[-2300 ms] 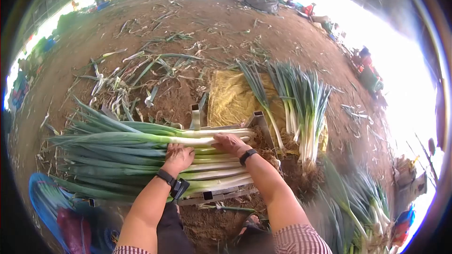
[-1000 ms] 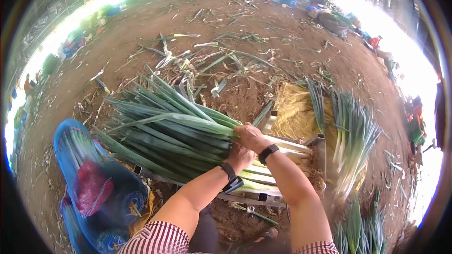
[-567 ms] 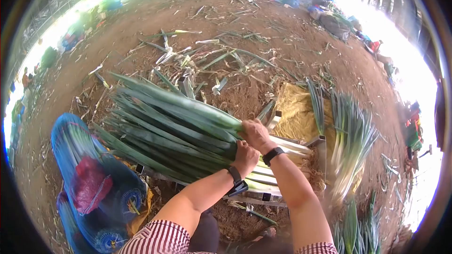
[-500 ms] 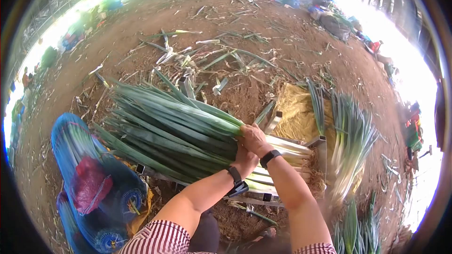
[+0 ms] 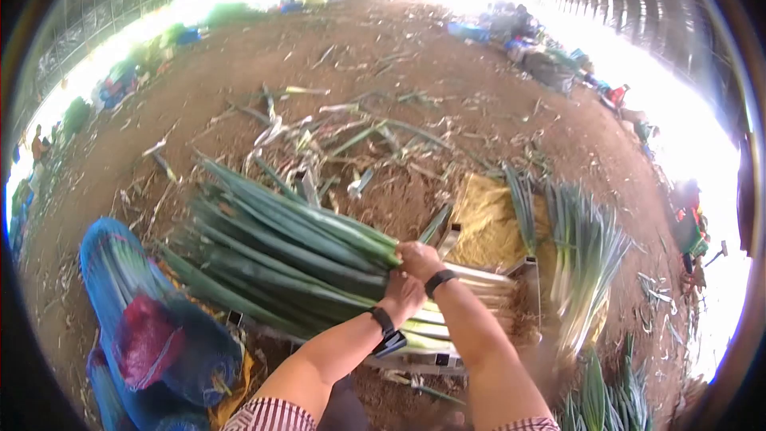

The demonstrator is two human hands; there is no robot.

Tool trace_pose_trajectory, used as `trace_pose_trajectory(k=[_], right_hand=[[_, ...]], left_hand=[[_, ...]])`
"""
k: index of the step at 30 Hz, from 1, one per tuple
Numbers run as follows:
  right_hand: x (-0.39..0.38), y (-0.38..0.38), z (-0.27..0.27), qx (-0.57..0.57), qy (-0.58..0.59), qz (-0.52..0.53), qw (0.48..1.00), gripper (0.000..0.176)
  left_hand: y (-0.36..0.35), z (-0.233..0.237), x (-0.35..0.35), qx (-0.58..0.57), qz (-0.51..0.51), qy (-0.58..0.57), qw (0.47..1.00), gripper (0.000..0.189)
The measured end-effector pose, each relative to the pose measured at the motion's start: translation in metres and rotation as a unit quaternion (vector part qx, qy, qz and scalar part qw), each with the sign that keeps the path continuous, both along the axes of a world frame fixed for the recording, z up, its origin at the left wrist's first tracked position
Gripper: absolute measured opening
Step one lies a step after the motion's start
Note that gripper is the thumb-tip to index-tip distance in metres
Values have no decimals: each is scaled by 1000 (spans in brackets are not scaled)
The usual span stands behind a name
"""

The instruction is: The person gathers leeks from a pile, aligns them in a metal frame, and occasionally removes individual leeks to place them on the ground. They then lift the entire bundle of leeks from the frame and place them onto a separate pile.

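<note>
A large bundle of green onions point(image 5: 295, 251) lies across a metal frame point(image 5: 533, 287), leaves to the left and white root ends to the right. My right hand point(image 5: 419, 260) is closed over the far side of the bundle, where green turns to white. Close beside it, nearly touching, my left hand point(image 5: 405, 290) has its fingers closed at the middle of the stalks. Whether a tie or band is between the fingers is hidden. Both wrists wear black bands.
Blue net sacks point(image 5: 112, 263) with a red net lie at the left. On the right, more onions point(image 5: 582, 247) rest near a yellow sack point(image 5: 483, 219). Loose leaves litter the soil ahead. A person point(image 5: 690, 223) is at the far right.
The view has tilted up, so the scene sits lower in the frame. Both hands remain at the same part of the bundle, with the left hand's fingers slightly shifted.
</note>
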State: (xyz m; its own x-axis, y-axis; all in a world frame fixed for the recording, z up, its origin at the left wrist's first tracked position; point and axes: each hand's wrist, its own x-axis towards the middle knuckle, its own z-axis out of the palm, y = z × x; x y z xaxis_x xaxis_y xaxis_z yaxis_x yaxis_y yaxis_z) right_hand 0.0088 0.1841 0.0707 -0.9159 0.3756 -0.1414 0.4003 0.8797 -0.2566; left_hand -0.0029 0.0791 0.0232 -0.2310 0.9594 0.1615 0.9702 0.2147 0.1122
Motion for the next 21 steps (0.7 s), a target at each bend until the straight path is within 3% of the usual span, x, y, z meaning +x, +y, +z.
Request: trace_pose_trajectory(k=[1, 7, 8, 12, 17, 21], right_hand=[[0, -2, 9, -8, -12, -18, 1000, 27], [7, 9, -2, -58, 31, -17, 998, 22], [6, 9, -3, -58, 30, -19, 998, 22], [7, 5, -11, -42, 25, -16, 999, 25], [4, -2, -19, 46, -6, -1, 999, 27], [1, 0, -25, 34, -8, -3, 999, 27]], left_hand=[[-5, 9, -5, -77, -23, -10, 997, 26], [-31, 38, -26, -91, -85, 27, 992, 45], [-36, 31, -30, -26, -96, 34, 994, 43], [-41, 40, -16, -94, -55, 60, 992, 47], [-42, 41, -16, -40, -60, 25, 997, 52], [-47, 51, -13, -48, -49, -7, 998, 52]])
